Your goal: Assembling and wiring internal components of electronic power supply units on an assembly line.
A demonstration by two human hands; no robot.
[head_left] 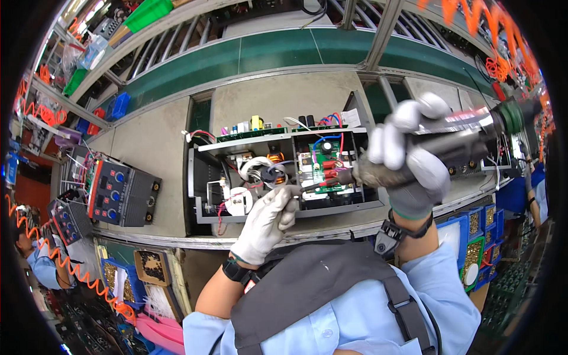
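Observation:
In front of me lies an open black metal casing (371, 206) holding a green circuit board (320, 152), a white ring-shaped coil (255, 168) and wires. My right hand (411, 151), in a white glove and smeared by motion, grips a dark power screwdriver (455, 148) held almost level over the casing's right side. Its thin shaft (325, 182) points left, toward my left hand. Over the near edge of the casing, my gloved left hand (265, 223) is closed, thumb and fingers pinched at the shaft's tip. Whatever small thing sits between them is hidden.
To the left stands a finished-looking unit with a knobbed front panel (112, 189), another behind it. Parts bins (473, 254) with small brass-coloured pieces line the lower right; a cardboard box (152, 266) sits lower left. Orange coiled hoses (65, 254) hang at both sides. A metal post (384, 35) rises beyond the bench.

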